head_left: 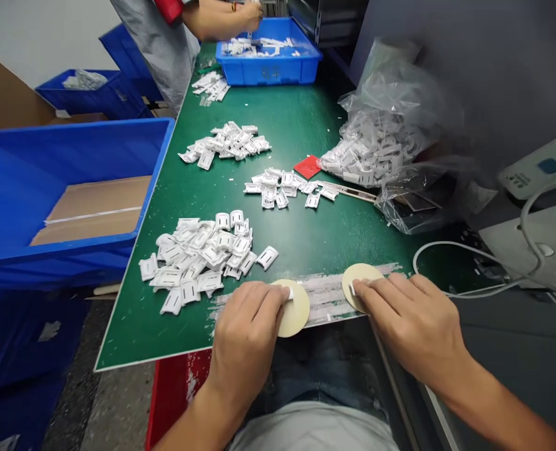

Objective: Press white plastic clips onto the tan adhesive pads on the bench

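Near the front edge of the green table, my left hand (250,322) is closed, a small white plastic piece (290,293) showing at its fingertips. Beneath those fingertips lies a round cream disc (298,316). My right hand (409,316) is also closed, its fingertips over a second cream disc (362,275). Another small white piece (352,289) peeks out there, mostly hidden by the fingers. Between the discs runs a strip of worn, whitish tape (327,291). Left of my left hand is a pile of curved, slotted white plastic parts (203,250).
Farther back lie more white parts (233,143), a red square (307,166) and a clear bag of parts (376,150). A blue bin (271,70) stands at the far end, with a co-worker's arm (216,22) over it. A white cable (419,250) loops at right.
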A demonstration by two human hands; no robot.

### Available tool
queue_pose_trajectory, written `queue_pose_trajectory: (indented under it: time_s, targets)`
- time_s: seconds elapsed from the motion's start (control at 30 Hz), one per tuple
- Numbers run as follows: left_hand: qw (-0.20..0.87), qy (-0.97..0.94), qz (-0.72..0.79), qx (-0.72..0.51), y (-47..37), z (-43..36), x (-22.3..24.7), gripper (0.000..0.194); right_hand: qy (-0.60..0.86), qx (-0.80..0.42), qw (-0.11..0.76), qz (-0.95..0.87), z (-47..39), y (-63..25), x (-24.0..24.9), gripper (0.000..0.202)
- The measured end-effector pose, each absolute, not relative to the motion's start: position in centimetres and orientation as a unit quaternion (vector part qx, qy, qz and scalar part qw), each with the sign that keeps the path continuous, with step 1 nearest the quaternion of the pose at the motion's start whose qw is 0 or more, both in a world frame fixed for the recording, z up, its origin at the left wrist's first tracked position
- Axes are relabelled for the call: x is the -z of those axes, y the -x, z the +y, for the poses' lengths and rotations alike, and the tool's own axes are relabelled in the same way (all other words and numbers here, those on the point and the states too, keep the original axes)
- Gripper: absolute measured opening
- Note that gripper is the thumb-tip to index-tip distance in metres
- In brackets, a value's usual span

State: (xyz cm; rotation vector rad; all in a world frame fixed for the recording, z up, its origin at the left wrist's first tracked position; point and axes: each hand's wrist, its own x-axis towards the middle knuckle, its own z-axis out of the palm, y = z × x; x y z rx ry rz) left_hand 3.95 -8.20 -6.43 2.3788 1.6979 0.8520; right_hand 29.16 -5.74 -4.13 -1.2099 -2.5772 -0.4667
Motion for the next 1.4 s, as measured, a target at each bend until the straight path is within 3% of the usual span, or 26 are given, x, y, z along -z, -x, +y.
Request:
queue_pose_trajectory:
  time_s: [0.87, 1.4]
  targets:
    - [0.008, -0.796, 0.556, -0.240, -4.2, -7.1, 5.2, 0.020, 0.419, 0.158, 0.099, -0.889, -4.9, -28.9, 3.6, 0.021]
    - [0.019, -0.812, 0.528, -0.249, -3.9, -8.9, 5.4, 0.010, 0.423, 0.128, 0.116, -0.889, -4.8, -28.7, 3.2, 0.023]
